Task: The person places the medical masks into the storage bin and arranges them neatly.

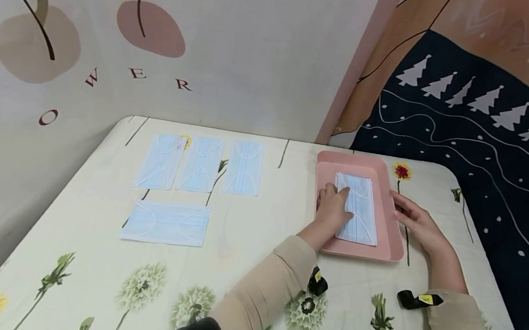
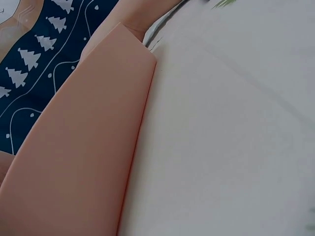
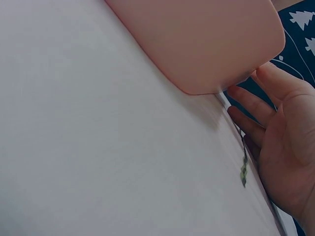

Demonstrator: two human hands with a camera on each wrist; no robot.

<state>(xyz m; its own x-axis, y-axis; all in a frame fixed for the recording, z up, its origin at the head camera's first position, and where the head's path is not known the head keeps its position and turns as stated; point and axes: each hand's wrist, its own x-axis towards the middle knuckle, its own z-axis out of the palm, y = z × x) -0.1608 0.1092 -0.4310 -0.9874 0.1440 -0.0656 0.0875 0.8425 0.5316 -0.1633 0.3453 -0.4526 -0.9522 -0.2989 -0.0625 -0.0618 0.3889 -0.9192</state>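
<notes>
In the head view a pale blue face mask (image 1: 360, 228) lies lengthwise in a pink rectangular tray (image 1: 388, 246). My left hand (image 1: 331, 213) reaches over the tray's left rim; its thumb and forefinger touch the mask's left part, fingers slightly spread. The palm side is hidden. My right hand (image 1: 418, 225) is at the tray's right side, fingertips against the rim. In the right wrist view, the right hand's (image 3: 290, 123) loosely bent fingers meet the pink tray (image 3: 216, 44) near a corner. The left wrist view shows the tray's outer side (image 2: 88, 132), but no left fingers.
Three upright face masks, left (image 1: 160, 162), middle (image 1: 201, 164) and right (image 1: 244, 167), form a row at the back left. Another mask (image 1: 165, 223) lies sideways in front of them. A flower-patterned cloth (image 1: 257, 238) covers the table; a wall stands behind.
</notes>
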